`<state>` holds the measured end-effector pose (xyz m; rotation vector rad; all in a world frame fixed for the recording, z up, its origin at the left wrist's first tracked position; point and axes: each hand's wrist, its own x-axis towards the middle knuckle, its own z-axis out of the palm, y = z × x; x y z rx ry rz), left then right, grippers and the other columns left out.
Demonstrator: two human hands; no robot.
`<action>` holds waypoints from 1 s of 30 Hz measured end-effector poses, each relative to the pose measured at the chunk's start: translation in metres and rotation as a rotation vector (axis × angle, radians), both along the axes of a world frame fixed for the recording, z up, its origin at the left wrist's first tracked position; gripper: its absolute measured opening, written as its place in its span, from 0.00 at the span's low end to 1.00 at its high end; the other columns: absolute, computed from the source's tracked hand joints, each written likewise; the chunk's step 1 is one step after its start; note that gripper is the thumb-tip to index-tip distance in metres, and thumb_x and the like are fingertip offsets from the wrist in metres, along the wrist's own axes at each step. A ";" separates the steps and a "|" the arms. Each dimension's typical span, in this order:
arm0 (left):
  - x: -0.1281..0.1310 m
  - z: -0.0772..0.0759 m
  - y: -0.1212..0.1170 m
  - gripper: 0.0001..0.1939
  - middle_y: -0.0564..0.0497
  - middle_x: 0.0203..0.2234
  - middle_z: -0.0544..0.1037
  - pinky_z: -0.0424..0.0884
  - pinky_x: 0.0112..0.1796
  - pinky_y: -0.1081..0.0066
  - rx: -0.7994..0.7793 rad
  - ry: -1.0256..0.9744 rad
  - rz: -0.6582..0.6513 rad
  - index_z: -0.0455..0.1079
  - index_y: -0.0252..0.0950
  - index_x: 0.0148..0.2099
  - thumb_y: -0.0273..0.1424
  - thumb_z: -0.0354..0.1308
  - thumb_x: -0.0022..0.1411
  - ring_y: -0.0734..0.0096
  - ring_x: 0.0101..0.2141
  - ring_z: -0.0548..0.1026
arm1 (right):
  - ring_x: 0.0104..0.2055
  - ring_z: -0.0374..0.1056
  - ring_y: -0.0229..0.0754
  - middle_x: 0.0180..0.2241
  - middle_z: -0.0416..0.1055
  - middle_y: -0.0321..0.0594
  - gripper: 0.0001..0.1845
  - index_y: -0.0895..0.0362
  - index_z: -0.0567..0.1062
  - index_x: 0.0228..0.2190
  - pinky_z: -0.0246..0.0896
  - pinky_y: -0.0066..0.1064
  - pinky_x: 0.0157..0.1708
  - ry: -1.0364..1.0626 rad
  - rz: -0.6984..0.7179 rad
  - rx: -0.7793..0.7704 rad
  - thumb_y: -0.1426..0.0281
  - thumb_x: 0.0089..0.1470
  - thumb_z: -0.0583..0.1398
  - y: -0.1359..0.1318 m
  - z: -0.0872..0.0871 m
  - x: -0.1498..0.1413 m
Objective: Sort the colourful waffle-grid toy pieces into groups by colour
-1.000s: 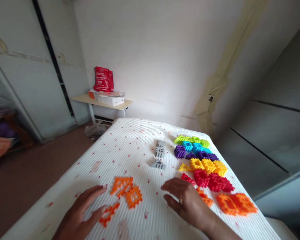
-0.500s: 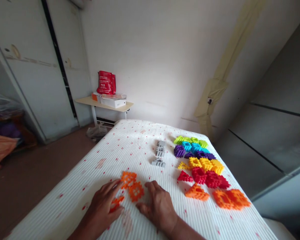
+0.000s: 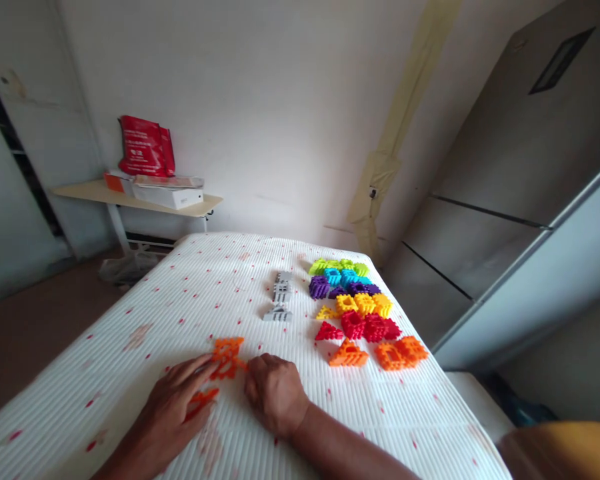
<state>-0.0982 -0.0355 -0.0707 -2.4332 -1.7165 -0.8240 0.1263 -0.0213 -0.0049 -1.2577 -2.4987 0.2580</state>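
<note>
My left hand (image 3: 167,408) is curled around a small orange lattice building tile (image 3: 201,401), which shows between thumb and fingers. Its index fingertip touches the edge of a larger orange lattice tile (image 3: 227,355) lying on the white quilted cover. My right hand (image 3: 276,392) is closed in a pinch just to the right of that tile. A bit of orange sticks out at its fingertips; the rest of that piece is hidden by the hand.
Gray pieces (image 3: 281,288) sit ahead. To the right stand rows of interlocking blocks: green (image 3: 337,267), blue (image 3: 347,275), purple (image 3: 320,287), yellow (image 3: 364,304), red (image 3: 375,328) and orange (image 3: 349,354). A side table (image 3: 85,193) holds boxes and a red bag (image 3: 145,147).
My right hand has closed from spread fingers onto the orange square tile, now mostly hidden. My left hand keeps its hold. The view has swung to the right.
</note>
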 end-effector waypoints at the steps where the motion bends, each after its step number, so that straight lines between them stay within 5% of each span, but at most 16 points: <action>1: 0.000 0.001 0.001 0.22 0.48 0.51 0.73 0.68 0.49 0.59 -0.005 -0.006 -0.007 0.68 0.44 0.53 0.36 0.54 0.54 0.59 0.50 0.71 | 0.29 0.65 0.38 0.28 0.69 0.39 0.10 0.57 0.67 0.30 0.59 0.26 0.30 0.056 -0.028 -0.036 0.69 0.58 0.48 0.000 0.003 0.007; 5: 0.005 0.006 0.005 0.22 0.51 0.50 0.74 0.69 0.48 0.65 -0.009 -0.065 -0.069 0.69 0.46 0.51 0.35 0.55 0.52 0.62 0.49 0.72 | 0.23 0.60 0.33 0.22 0.64 0.33 0.15 0.57 0.66 0.26 0.52 0.22 0.23 0.269 -0.099 -0.202 0.70 0.60 0.45 -0.006 0.010 0.043; 9: 0.022 0.012 0.008 0.22 0.51 0.49 0.74 0.70 0.48 0.66 0.009 -0.099 -0.146 0.70 0.44 0.50 0.31 0.54 0.51 0.63 0.48 0.72 | 0.22 0.60 0.33 0.21 0.64 0.34 0.15 0.58 0.68 0.25 0.50 0.23 0.23 0.240 -0.216 -0.246 0.70 0.59 0.47 -0.016 0.008 0.080; 14: 0.047 0.018 0.013 0.23 0.50 0.49 0.74 0.69 0.49 0.62 -0.020 -0.172 -0.190 0.68 0.43 0.52 0.30 0.53 0.52 0.63 0.49 0.71 | 0.24 0.65 0.36 0.23 0.70 0.36 0.13 0.58 0.71 0.39 0.54 0.25 0.27 0.166 -0.474 -0.182 0.73 0.54 0.51 -0.027 0.004 0.106; 21: 0.048 0.026 0.012 0.17 0.49 0.44 0.77 0.72 0.46 0.65 -0.104 -0.372 -0.145 0.71 0.41 0.46 0.34 0.52 0.54 0.64 0.46 0.74 | 0.33 0.69 0.40 0.36 0.71 0.40 0.11 0.56 0.70 0.38 0.62 0.27 0.33 0.141 -0.410 -0.094 0.68 0.49 0.58 -0.043 0.000 0.094; 26: 0.040 0.026 0.011 0.16 0.49 0.44 0.76 0.70 0.48 0.65 -0.161 -0.503 -0.027 0.72 0.40 0.44 0.37 0.53 0.55 0.63 0.46 0.74 | 0.37 0.67 0.45 0.33 0.68 0.41 0.11 0.56 0.69 0.33 0.65 0.33 0.35 0.005 -0.418 -0.063 0.67 0.44 0.60 -0.041 -0.003 0.073; 30: 0.032 0.025 0.012 0.17 0.49 0.45 0.76 0.67 0.51 0.63 -0.214 -0.582 0.074 0.71 0.38 0.45 0.40 0.53 0.56 0.63 0.48 0.73 | 0.37 0.67 0.42 0.35 0.67 0.40 0.12 0.56 0.69 0.36 0.65 0.31 0.37 0.104 -0.362 -0.106 0.71 0.45 0.59 -0.043 -0.001 0.076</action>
